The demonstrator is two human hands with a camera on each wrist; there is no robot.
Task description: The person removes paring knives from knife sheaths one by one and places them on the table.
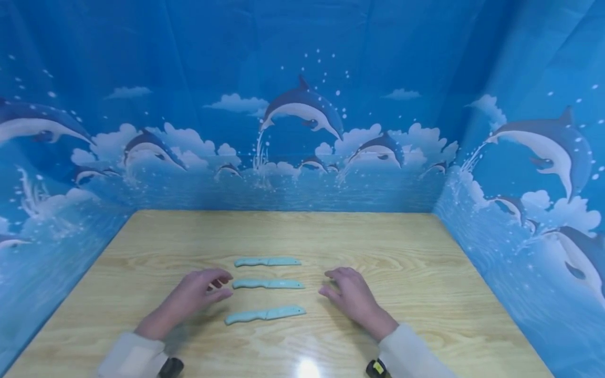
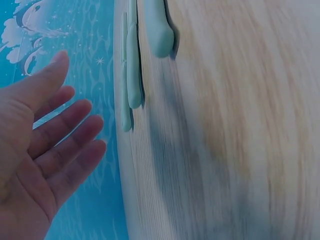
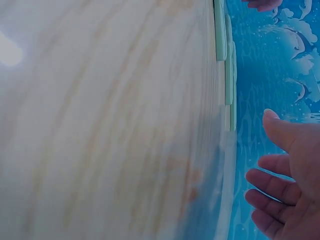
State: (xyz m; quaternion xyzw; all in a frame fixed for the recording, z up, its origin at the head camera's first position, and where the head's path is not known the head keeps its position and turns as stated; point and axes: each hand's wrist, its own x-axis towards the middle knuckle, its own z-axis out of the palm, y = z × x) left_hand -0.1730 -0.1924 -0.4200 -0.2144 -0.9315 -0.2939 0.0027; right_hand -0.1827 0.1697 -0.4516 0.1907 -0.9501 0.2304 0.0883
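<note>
Three pale green knives lie flat in a column on the wooden table, handles to the left and blade ends to the right: a far knife (image 1: 267, 261), a middle knife (image 1: 268, 284) and a near knife (image 1: 266, 314). Just left of the middle knife's handle, my left hand (image 1: 200, 289) hovers with relaxed fingers, holding nothing. My right hand (image 1: 352, 295) hovers to the right of the blade ends, fingers loose and bare. In the left wrist view the left hand (image 2: 55, 135) shows its palm beside the handles. The right hand (image 3: 282, 175) appears likewise in the right wrist view.
The light wood table (image 1: 402, 247) reaches back to a blue curtain (image 1: 212, 52) printed with dolphins, which also lines both sides. A bright reflection (image 1: 308, 366) shines at the table's front. Dark devices sit at both wrists, such as the right wrist device (image 1: 376, 368).
</note>
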